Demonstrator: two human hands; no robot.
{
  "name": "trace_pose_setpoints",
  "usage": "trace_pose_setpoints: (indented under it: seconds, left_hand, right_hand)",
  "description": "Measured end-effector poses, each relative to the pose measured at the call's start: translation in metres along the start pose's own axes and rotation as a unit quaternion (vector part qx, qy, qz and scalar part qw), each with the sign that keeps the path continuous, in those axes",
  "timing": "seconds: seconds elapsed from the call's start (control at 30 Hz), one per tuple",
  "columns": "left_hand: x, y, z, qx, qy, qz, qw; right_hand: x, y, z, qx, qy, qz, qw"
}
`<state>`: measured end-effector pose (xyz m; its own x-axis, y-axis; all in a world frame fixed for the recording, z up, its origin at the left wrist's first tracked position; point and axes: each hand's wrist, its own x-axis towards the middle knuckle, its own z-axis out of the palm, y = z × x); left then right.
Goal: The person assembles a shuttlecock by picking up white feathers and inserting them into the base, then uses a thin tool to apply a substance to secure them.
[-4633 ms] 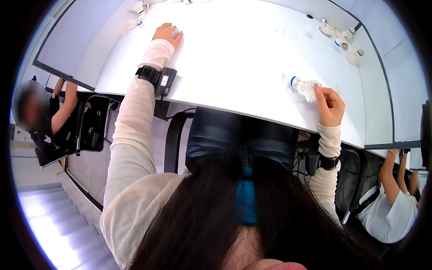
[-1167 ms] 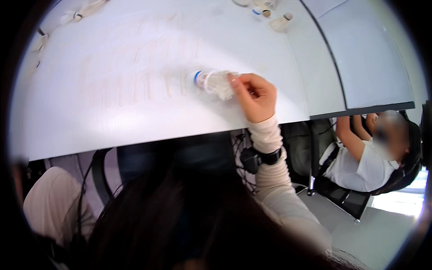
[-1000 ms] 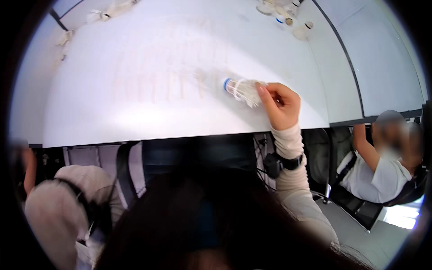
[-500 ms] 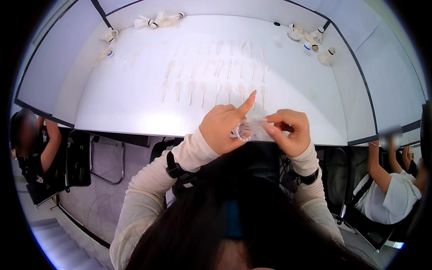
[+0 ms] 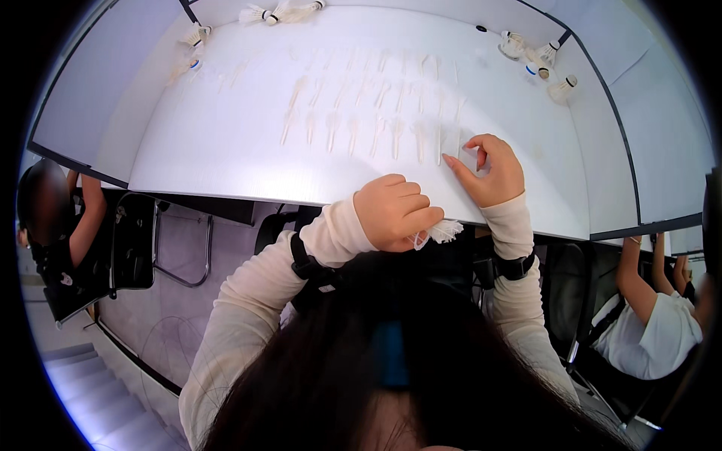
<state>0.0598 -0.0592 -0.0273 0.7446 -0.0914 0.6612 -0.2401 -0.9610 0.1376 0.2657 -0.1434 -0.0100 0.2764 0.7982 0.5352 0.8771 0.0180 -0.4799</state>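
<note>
At the near edge of the white table (image 5: 248, 169), my left hand (image 5: 395, 214) is closed around a white feather shuttlecock (image 5: 449, 231). Only the ragged ends of its skirt stick out past my fingers; the rest is hidden in the fist. My right hand (image 5: 492, 169) is over the table, thumb and forefinger apart, at the right end of the nearest row of loose feathers (image 5: 397, 139). A pale feather (image 5: 456, 141) lies between those fingertips; whether they touch it I cannot tell. More feathers (image 5: 340, 94) lie in rows farther back, quills mostly pointing toward me.
Shuttlecocks lie at the back left (image 5: 271, 15), along the left panel (image 5: 197, 35) and at the back right (image 5: 547, 56). A small black disc (image 5: 481, 28) is near the back edge. Upright panels fence the table. People sit at both sides, a white-sleeved person (image 5: 650, 331) at right.
My right hand has left the shuttlecock and moved up and forward to the feather row, its fingers apart. My left forefinger has curled in, and that fist has turned over the shuttlecock.
</note>
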Motion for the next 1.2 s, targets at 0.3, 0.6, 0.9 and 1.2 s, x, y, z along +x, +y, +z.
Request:
trace_pose_setpoints:
  seconds: [0.3,0.6,0.9,1.2]
  left_hand:
    - [0.006,0.002,0.000,-0.035,-0.001,-0.052,0.998]
    - [0.012,0.002,-0.011,-0.163,-0.046,-0.199,0.965]
    - [0.023,-0.014,-0.014,-0.415,-0.048,-0.339,0.843]
    - [0.017,-0.010,-0.014,-0.373,-0.071,-0.322,0.867]
  right_hand:
    - [-0.007,0.016,0.006,-0.052,0.017,-0.002,0.998]
    - [-0.008,0.012,0.005,-0.085,0.094,-0.026,0.992]
    - [0.000,0.011,0.002,-0.156,-0.020,-0.086,0.984]
    - [-0.002,0.015,0.005,-0.115,-0.033,-0.144,0.982]
